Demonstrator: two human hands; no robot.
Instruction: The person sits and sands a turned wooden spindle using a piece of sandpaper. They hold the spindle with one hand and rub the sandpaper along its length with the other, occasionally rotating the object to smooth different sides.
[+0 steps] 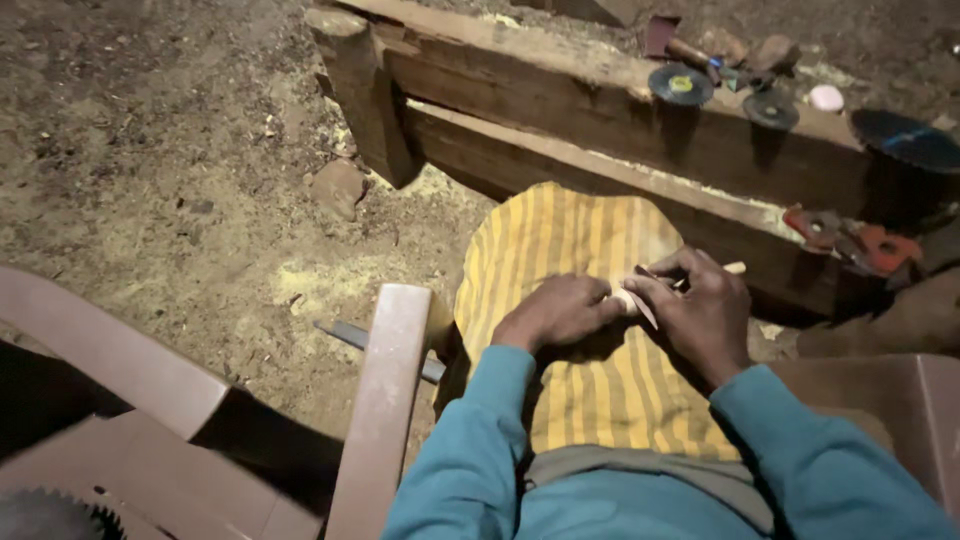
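Note:
Both hands meet over a yellow striped cloth (575, 240) draped across my lap. My left hand (560, 312) and my right hand (700, 305) together grip a small pale wooden piece (632, 297) between the fingers. A thin light stick end (735, 267) pokes out past the right hand's fingers. Most of the wooden piece is hidden by the fingers. Teal sleeves cover both forearms.
A heavy wooden beam frame (560, 110) lies ahead, with round cutting discs (681, 85), a dark saw blade (905, 138) and a red tool (855, 242) on it. Plastic chair arms (385, 400) flank me. A metal file (350, 335) lies on the sawdust-covered dirt floor.

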